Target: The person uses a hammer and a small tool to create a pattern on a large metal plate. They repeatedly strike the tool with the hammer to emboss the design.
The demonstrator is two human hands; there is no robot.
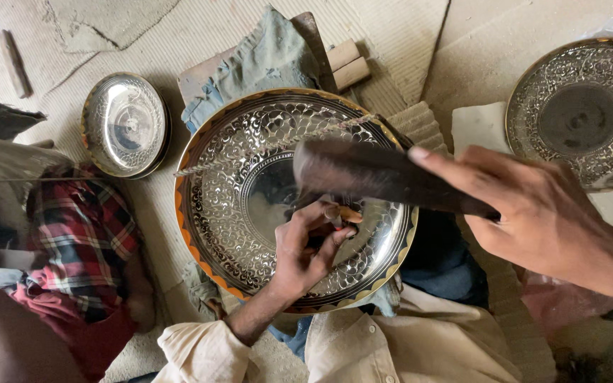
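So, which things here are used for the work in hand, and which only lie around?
In use:
- big engraved plate
- small punch in left hand
- dark mallet in right hand

Lying about:
- small bowl
- second plate
- wooden blocks

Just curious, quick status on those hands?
Left hand pinches small tool on engraved plate. Right hand grips dark mallet above. Nothing in the way.
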